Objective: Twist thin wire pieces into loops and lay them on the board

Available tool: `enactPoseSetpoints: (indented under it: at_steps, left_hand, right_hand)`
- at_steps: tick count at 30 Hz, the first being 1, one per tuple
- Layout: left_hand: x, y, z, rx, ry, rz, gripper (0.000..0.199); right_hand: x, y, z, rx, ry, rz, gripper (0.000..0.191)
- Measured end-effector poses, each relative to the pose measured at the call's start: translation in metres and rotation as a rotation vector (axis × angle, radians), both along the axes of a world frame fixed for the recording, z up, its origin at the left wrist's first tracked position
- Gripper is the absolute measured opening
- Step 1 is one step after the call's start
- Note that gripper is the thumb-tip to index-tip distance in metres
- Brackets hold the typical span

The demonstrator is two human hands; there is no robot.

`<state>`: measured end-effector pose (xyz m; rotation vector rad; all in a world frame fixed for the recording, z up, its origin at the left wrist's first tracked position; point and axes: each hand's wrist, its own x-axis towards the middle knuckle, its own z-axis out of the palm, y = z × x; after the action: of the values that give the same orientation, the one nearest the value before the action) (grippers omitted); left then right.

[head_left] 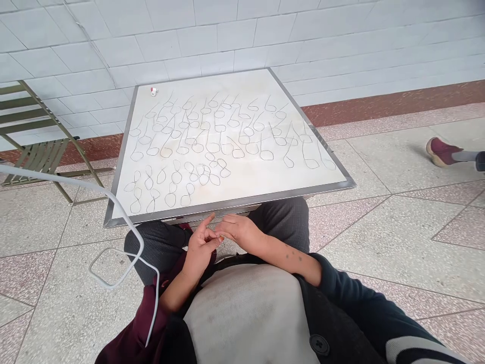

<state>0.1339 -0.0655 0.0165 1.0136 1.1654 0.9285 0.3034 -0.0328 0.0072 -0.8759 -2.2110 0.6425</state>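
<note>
My left hand (200, 245) and my right hand (242, 231) meet over my lap, just in front of the table's near edge. Both are closed, fingertips pinched together at one spot; the left forefinger sticks out. Whatever they grip is too small to make out. On the white tabletop (250, 177) lie many thin wire pieces. Those toward the back, such as one wire loop with a straight tail (267, 154), have a single ring. Nearer the front left are twisted double-loop wires (171, 194).
A small red and white object (153, 92) sits at the table's back left corner. A white cable (125, 217) hangs across the left side. A slatted folding chair (45, 151) stands at left, and a person's shoe (442, 151) shows at right. Behind is a tiled wall (197, 40).
</note>
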Motion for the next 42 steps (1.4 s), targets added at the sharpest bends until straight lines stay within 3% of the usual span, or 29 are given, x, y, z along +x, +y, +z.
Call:
enactPoseSetpoints:
  at_steps: [5,9,16,26,31,35,38,42]
  left_hand:
    - [-0.001,0.0,0.004,-0.028,-0.027,0.026,0.07]
    - [0.0,0.0,0.005,-0.015,-0.027,0.025,0.069]
    - [0.003,-0.001,0.007,-0.003,-0.036,0.052,0.067]
    - [0.0,-0.001,0.005,0.069,0.019,0.035,0.065]
    - [0.001,-0.001,0.006,0.089,0.04,0.014,0.064]
    - [-0.002,0.0,0.003,0.079,-0.01,0.043,0.062]
    - [-0.004,0.0,0.002,0.066,-0.051,0.065,0.064]
    - [-0.002,0.0,0.004,0.052,-0.046,0.039,0.066]
  right_hand:
    - [-0.001,-0.001,-0.007,-0.396,0.256,-0.095,0.023]
    - [-0.001,-0.004,-0.011,-0.565,0.333,-0.119,0.025]
    - [-0.009,-0.006,-0.004,-0.526,0.337,-0.193,0.017]
    - [-0.012,-0.008,-0.002,-0.539,0.369,-0.17,0.022]
    - [-0.018,-0.007,-0.002,-0.646,0.4,-0.231,0.024]
    - [-0.017,-0.005,0.0,-0.811,0.535,-0.125,0.028]
    - [-0.014,-0.004,0.001,-0.852,0.587,-0.03,0.032]
    - [-0.013,-0.003,-0.002,-0.876,0.589,-0.064,0.036]
